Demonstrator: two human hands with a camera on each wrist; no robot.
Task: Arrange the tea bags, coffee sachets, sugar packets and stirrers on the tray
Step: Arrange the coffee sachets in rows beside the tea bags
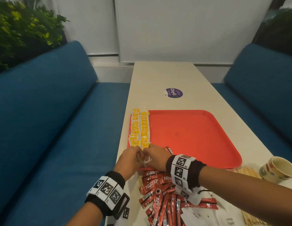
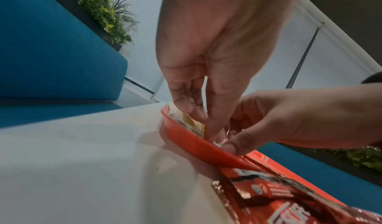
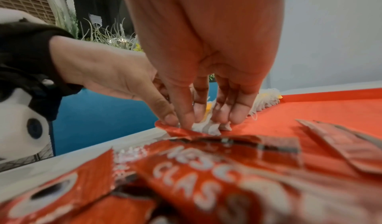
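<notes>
Blue benches flank the surface (image 1: 166,75) as both hands, left (image 1: 128,158) and right (image 1: 156,156), fingers extended and meeting, press the tea bags (image 1: 142,128) at their fingertips in the tray (image 1: 199,136): light, soft, best nudged by their edges.

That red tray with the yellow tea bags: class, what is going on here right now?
A person is arranging tea bags in two rows along the left side of the red tray. Both hands, left hand and right hand, meet at the near end of the rows, fingertips on the nearest bags. Most of the tray is bare. The coffee sachets, sugar packets and stirrers mostly lie on the table beside a paper cup.
</notes>
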